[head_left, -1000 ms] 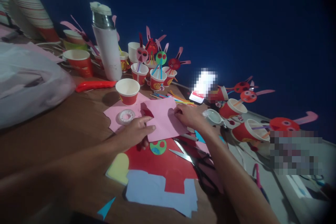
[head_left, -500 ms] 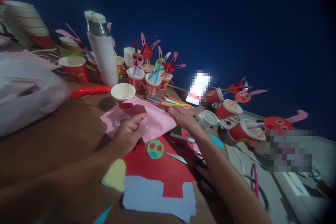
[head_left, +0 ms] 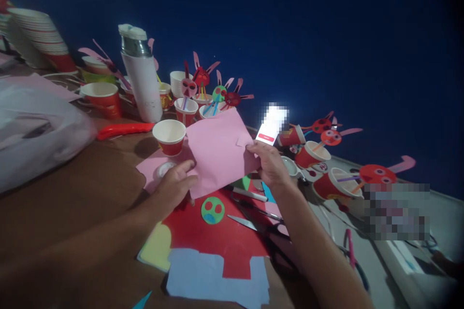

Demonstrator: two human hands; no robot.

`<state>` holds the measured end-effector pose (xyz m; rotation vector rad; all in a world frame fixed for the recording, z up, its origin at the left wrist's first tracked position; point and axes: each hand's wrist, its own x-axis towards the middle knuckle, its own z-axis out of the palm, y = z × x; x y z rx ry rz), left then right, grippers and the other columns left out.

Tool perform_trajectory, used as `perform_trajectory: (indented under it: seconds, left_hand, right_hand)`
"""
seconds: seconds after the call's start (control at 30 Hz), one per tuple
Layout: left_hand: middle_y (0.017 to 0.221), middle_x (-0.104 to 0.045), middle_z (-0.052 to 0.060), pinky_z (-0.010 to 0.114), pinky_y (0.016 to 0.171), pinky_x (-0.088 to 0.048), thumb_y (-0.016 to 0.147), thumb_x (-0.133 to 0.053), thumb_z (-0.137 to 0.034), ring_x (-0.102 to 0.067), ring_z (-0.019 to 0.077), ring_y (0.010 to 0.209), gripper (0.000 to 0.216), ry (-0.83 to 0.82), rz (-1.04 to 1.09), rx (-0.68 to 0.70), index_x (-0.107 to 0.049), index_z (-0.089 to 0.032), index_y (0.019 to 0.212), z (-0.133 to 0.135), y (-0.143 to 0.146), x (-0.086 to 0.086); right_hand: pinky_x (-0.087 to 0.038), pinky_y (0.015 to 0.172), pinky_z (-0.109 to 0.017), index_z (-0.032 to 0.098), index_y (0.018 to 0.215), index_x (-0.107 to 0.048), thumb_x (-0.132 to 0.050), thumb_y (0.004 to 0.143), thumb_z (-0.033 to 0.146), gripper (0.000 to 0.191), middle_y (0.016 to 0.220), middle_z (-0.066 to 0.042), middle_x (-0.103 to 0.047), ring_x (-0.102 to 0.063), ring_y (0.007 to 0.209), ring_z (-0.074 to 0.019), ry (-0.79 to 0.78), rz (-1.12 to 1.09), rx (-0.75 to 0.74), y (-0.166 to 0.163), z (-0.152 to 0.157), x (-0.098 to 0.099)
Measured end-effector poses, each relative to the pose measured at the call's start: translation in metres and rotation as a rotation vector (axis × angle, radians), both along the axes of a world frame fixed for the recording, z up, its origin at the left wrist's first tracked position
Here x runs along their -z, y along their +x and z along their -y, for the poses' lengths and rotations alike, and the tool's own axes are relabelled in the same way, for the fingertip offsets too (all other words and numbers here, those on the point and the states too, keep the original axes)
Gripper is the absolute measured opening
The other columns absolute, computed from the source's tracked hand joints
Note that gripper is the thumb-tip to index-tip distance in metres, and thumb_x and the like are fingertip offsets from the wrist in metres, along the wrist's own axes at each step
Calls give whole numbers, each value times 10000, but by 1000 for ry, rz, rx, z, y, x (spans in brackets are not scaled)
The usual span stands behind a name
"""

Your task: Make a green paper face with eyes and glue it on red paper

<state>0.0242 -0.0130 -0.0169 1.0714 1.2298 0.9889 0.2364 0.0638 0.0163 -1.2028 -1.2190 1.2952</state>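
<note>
Both my hands hold a sheet of pink paper (head_left: 217, 152) lifted off the wooden table (head_left: 90, 188) and tilted up toward me. My left hand (head_left: 174, 188) pinches its lower left corner. My right hand (head_left: 266, 161) grips its right edge, fingers closed. Under the sheet lie another pink sheet (head_left: 148, 169) with a roll of tape (head_left: 164, 169), a red sheet (head_left: 217, 236) and a green paper disc with red dots (head_left: 212, 210). A red paper cup (head_left: 169, 136) stands just left of the lifted sheet.
Scissors (head_left: 261, 227) and a white pen (head_left: 246, 194) lie right of the red sheet. A white flask (head_left: 139, 75), cups with paper bunny faces (head_left: 203, 91), stacked cups (head_left: 39, 38), a plastic bag (head_left: 36, 130), a red tool (head_left: 123, 129) and a lit phone (head_left: 271, 123) surround them.
The pink sheet lay flat under both hands; it has been lifted and now stands tilted up between them. The view shifted slightly.
</note>
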Motion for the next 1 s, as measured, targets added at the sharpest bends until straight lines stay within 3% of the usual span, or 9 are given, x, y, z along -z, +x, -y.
perform_trajectory:
  seconds: [0.07,0.13,0.23,0.3,0.4,0.57,0.67,0.8,1.0]
  left_hand:
    - [687,-604,-18,203,331,-373,758,-531,-302,-521,106,395,440,36,-66,-26,-414,-182,1164,-1,0,0]
    - [884,-609,46,229,411,-453,752,-540,-281,-597,135,578,492,174,-146,-67,-395,-186,1213,-1,1,-1]
    - [1165,-547,106,342,747,-527,731,-574,-210,-574,217,994,533,520,-397,-140,-418,-198,1241,2,-1,-3]
    - [1227,-528,100,399,911,-456,747,-581,-196,-496,243,1131,501,763,-575,-155,-455,-208,1232,5,-2,-6]
    - [1162,-565,87,374,935,-432,797,-573,-222,-505,224,1106,365,930,-632,-129,-527,-194,1158,7,-4,-11]
    - [1111,-563,82,261,715,-482,792,-625,-308,-565,161,901,362,756,-416,-88,-555,-181,1123,5,-4,-14]
    - [1013,-574,56,231,669,-467,756,-668,-305,-553,139,833,345,750,-356,-88,-577,-175,1062,4,-3,-16]
    - [861,-590,11,206,630,-446,759,-655,-270,-546,116,757,195,714,-276,-104,-624,-181,930,4,-2,-18]
    - [734,-633,-21,202,588,-451,718,-670,-279,-568,97,640,159,408,57,-160,-649,-183,844,1,1,-19]
  right_hand:
    - [-332,434,-201,191,652,-587,-638,659,302,122,546,44,-536,-443,467,-86,42,-10,52,4,0,-3]
    - [-316,433,-196,192,657,-592,-636,672,308,125,540,54,-510,-420,468,-79,81,-8,89,7,2,-6]
    - [-315,441,-201,196,683,-606,-633,694,320,127,552,57,-511,-418,474,-80,111,15,93,7,6,-11]
    - [-309,442,-205,195,694,-614,-636,699,313,121,543,59,-514,-417,464,-81,108,41,58,3,10,-14]
    - [-310,455,-207,180,691,-632,-651,693,288,109,541,52,-530,-439,474,-84,89,79,-30,-12,22,-17]
    - [-353,527,-205,170,768,-660,-605,736,266,116,652,30,-573,-462,562,-85,90,134,-272,-40,48,-20]
    - [-376,581,-220,173,791,-658,-555,780,259,135,706,17,-584,-481,624,-100,142,180,-368,-49,58,-17]
    - [-383,606,-227,171,736,-637,-527,797,255,151,703,15,-582,-488,636,-109,203,228,-402,-52,60,-11]
    - [-390,605,-224,181,765,-650,-515,803,254,159,716,10,-606,-516,656,-124,277,333,-368,-51,59,-10]
